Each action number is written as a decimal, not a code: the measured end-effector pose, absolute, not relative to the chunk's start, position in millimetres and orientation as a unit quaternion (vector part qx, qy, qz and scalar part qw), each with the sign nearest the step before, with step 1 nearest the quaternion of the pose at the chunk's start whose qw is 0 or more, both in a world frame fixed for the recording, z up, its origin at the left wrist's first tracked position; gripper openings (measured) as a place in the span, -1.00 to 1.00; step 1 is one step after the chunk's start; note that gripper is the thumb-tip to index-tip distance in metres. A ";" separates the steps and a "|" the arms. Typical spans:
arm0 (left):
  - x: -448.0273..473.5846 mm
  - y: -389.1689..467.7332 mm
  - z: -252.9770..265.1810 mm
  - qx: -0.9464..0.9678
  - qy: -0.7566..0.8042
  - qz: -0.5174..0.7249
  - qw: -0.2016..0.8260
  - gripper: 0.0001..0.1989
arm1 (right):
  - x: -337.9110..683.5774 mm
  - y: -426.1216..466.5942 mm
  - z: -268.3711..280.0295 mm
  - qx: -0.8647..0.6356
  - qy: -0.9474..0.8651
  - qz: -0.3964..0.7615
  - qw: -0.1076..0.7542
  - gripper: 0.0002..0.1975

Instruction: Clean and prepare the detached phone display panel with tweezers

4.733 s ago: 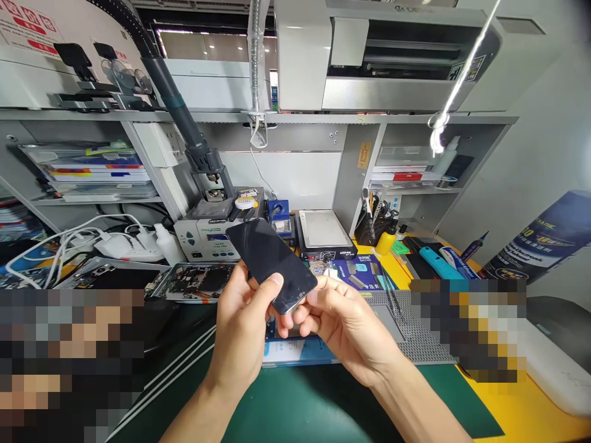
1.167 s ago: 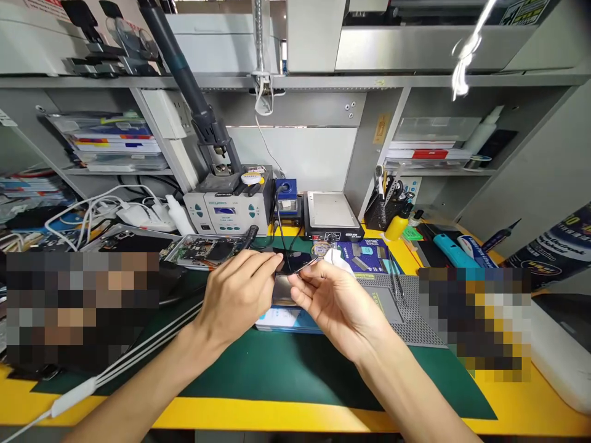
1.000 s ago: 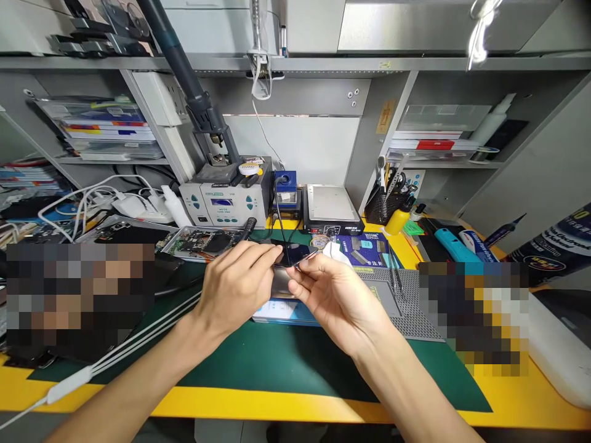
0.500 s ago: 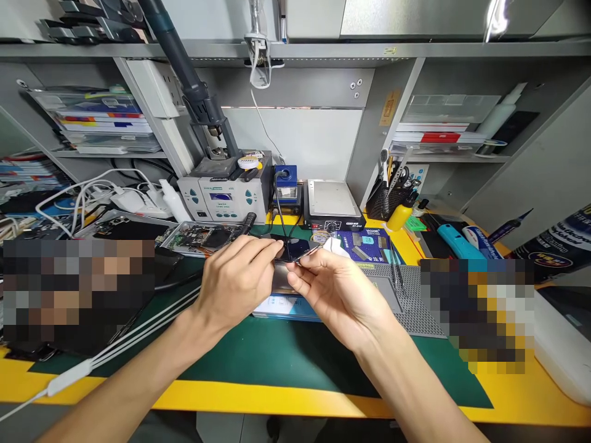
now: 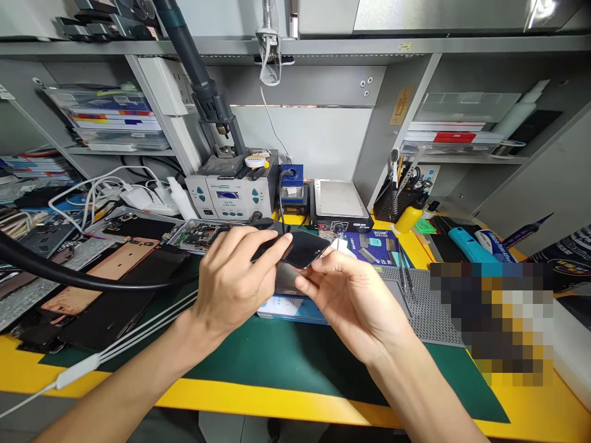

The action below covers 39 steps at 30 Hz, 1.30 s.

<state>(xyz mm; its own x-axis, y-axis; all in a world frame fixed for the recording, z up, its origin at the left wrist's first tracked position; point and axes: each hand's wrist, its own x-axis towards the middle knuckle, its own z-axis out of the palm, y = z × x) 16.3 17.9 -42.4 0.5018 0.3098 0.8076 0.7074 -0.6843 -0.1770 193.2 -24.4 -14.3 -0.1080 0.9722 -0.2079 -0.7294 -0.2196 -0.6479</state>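
Observation:
A glossy black phone (image 5: 305,248) is held tilted between my two hands, above the middle of the mat. My left hand (image 5: 237,277) grips its left side, with the index fingertip pressed on the dark face. The thumb is out of sight. At the near right corner, my right hand (image 5: 344,286) pinches the edge between thumb and fingers. Below the phone lies a grey metallic plate (image 5: 289,282), above a blue-and-white flat box (image 5: 289,307). A thick black hose (image 5: 115,283) runs in from the left and disappears behind my left hand; whether that hand touches it I cannot tell.
A grey rework station (image 5: 231,197), a blue soldering iron stand (image 5: 292,184) and a hot plate (image 5: 341,200) line the back. Tweezers (image 5: 406,274) rest on a grey perforated mat (image 5: 429,307). Phone parts (image 5: 115,264) and white cables (image 5: 148,335) occupy the left side.
The phone has tipped up, showing more of its dark face. The black hose now arches higher across the left. My view has shifted slightly; both hands keep hold.

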 end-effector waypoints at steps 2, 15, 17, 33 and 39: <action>15.9 19.5 -41.6 -0.821 -0.295 -0.407 0.270 -0.51 | 192.4 -26.0 -13.7 -0.300 -0.203 0.715 0.599 -0.87; 16.0 22.8 -44.3 -0.813 -0.294 -0.426 0.265 -0.49 | 191.3 -25.2 -14.1 -0.266 -0.202 0.722 0.606 -0.81; 15.7 22.3 -45.5 -0.814 -0.295 -0.425 0.263 -0.49 | 191.1 -25.3 -13.7 -0.267 -0.203 0.721 0.607 -0.82; 16.4 23.8 -48.9 -0.811 -0.304 -0.427 0.259 -0.51 | 191.2 -25.9 -13.5 -0.265 -0.215 0.722 0.602 -0.84; 18.2 23.3 -48.5 -0.810 -0.313 -0.423 0.259 -0.55 | 191.3 -24.9 -14.7 -0.267 -0.215 0.721 0.602 -0.84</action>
<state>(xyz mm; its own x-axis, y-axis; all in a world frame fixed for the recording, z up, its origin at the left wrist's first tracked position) 18.2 23.3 -48.5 0.4462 0.2879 0.8474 0.7264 -0.6696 -0.1550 191.3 -24.9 -14.7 -0.1331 0.9829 -0.1271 -0.7537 -0.1837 -0.6310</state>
